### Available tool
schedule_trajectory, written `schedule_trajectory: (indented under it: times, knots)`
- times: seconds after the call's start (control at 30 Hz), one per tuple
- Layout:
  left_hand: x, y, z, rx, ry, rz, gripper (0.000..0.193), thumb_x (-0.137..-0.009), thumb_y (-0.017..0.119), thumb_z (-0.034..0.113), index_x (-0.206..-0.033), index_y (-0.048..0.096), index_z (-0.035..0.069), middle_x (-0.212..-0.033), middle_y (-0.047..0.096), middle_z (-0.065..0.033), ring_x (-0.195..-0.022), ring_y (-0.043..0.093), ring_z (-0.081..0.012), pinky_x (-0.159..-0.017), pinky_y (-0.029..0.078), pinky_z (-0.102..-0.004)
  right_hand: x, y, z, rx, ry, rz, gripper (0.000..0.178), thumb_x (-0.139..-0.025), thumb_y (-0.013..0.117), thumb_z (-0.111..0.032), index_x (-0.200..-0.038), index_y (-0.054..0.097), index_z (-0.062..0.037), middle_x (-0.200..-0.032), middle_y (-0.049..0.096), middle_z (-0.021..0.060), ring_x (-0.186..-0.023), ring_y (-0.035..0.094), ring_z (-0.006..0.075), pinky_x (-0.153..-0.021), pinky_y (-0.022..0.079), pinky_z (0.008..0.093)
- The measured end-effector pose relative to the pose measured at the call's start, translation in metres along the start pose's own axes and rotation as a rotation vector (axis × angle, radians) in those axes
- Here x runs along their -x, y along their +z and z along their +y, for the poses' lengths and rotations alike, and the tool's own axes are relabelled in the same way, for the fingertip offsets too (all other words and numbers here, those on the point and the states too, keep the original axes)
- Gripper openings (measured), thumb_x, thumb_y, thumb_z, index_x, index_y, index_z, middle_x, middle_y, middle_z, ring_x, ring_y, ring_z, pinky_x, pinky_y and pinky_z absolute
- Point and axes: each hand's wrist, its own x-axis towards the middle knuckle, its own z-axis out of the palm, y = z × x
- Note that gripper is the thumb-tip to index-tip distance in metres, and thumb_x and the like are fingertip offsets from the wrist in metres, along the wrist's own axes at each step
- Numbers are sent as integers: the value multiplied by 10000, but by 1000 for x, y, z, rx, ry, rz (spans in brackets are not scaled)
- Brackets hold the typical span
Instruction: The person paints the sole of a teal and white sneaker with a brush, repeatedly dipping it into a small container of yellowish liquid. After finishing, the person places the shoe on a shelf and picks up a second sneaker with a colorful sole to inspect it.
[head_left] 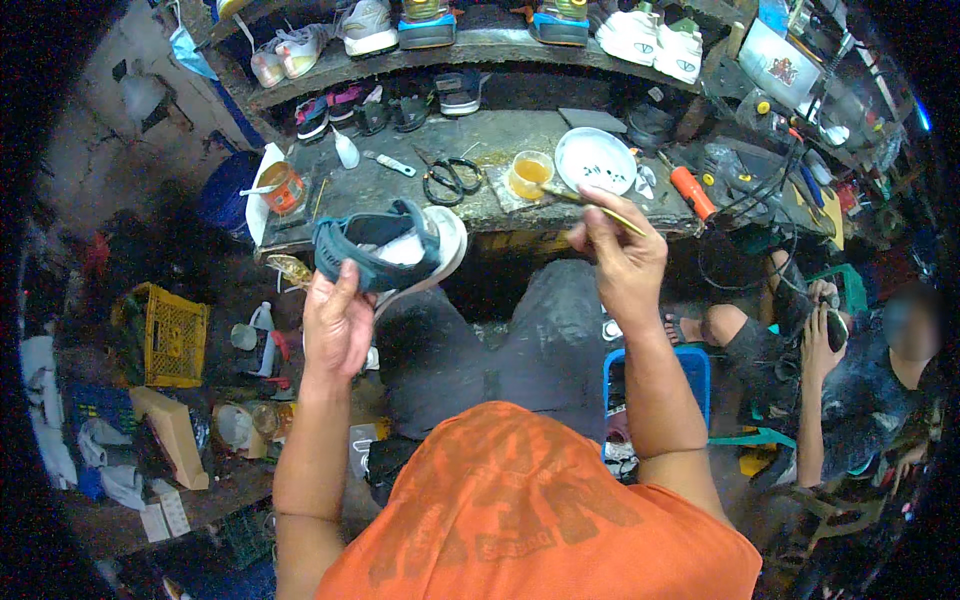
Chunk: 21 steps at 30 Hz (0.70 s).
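My left hand [338,325] grips a dark teal sneaker [378,262] by one end, with the thumb on its upper. The shoe is held on its side above my lap, its white sole [454,245] facing right and something pale inside it. A thin yellow-handled brush [622,222] is pinched in my right hand [630,255]. The brush tip is beside a clear cup of amber liquid [529,177]; whether it touches the cup I cannot tell. Just beyond stands a round white dish [595,155] with small dark bits in it.
Black-handled scissors [453,182], a white squeeze bottle [345,150] and an orange tin [283,187] are on the bench [400,140]. An orange-handled tool [692,192] lies at right, near black cables. Shoes line the shelf [480,60] behind. Another person [860,390] sits at right, holding a shoe.
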Motion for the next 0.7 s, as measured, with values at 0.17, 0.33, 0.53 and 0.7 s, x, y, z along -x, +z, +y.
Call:
schedule_trajectory:
  times: [0.17, 0.33, 0.53, 0.7]
  knots:
    - [-16, 39, -23, -59, -13, 67, 365, -990, 622, 156, -1335, 536, 72, -1326, 618, -73, -1230, 573, -226, -1087, 416, -422, -31, 12, -6, 194, -146, -227, 286, -964, 645, -63, -1248, 641, -35, -1113, 706, 80, -1035, 674, 155, -908, 522, 293]
    - [-17, 56, -40, 68, -76, -20, 372, -991, 626, 194, -1324, 531, 59, -1305, 627, -74, -1212, 584, -217, -1071, 441, -410, -28, 33, -16, 425, -366, -475, 784, -801, 809, -107, -1475, 408, -92, -1419, 528, 167, -1256, 581, 284, -1060, 450, 388]
    - [-11, 55, -51, 223, -121, 0, 381, -978, 650, 230, -1295, 545, 47, -1258, 650, -82, -1186, 605, -236, -1069, 443, -450, -41, 53, -17, 512, -338, -422, 774, -795, 752, -91, -1467, 370, -61, -1373, 526, 214, -1247, 548, 392, -1033, 465, 446]
    - [-1, 41, -37, -158, -228, -18, 226, -962, 681, 184, -1102, 643, 12, -1113, 699, -117, -986, 675, -195, -857, 540, -348, -50, 65, -22, 614, -382, -426, 663, -767, 627, 39, -1400, 438, -18, -1297, 561, 244, -1216, 558, 416, -1013, 478, 435]
